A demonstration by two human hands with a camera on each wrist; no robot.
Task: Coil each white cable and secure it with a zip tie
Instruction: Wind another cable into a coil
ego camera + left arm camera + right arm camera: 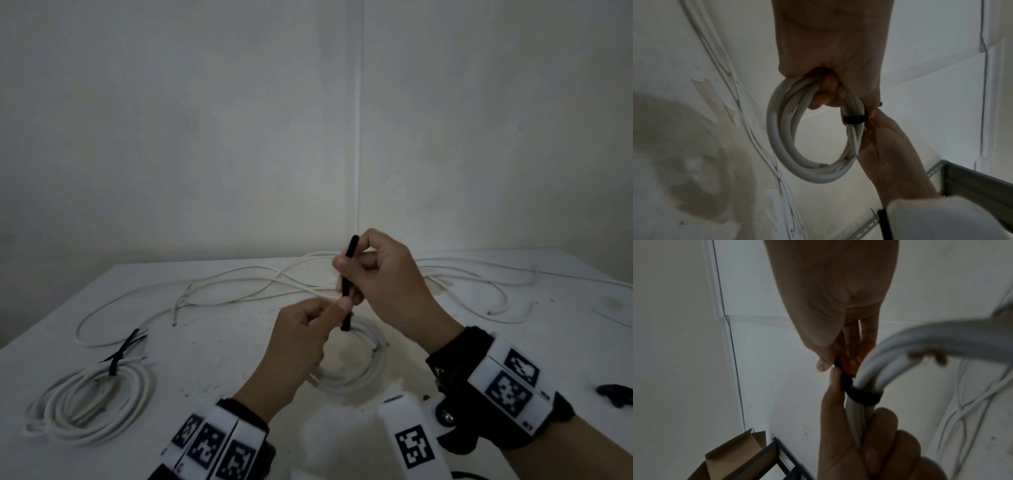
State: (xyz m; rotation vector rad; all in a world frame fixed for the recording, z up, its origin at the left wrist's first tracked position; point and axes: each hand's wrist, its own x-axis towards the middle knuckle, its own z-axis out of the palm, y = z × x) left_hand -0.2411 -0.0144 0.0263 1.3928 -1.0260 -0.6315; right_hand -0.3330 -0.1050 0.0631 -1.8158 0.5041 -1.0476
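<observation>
A coiled white cable (807, 129) hangs above the table, gripped by the curled fingers of my left hand (828, 94). In the head view both hands mostly hide this coil (356, 370). A black zip tie (863, 396) is looped round the coil's strands. My right hand (830, 365) pinches the tie's tail, which stands upright (349, 270) between thumb and fingers. My left hand (342, 305) sits just below the right hand (346, 270), its thumb and forefinger at the tie. A second white coil (92, 404) lies at the left of the table, bound by a black tie (120, 356).
Several loose white cables (239, 284) sprawl across the back of the white table (205, 359), reaching the right side (507, 291). A dark object (613, 394) lies at the right edge. A cardboard box (731, 456) and a black metal frame (781, 456) stand beyond the table.
</observation>
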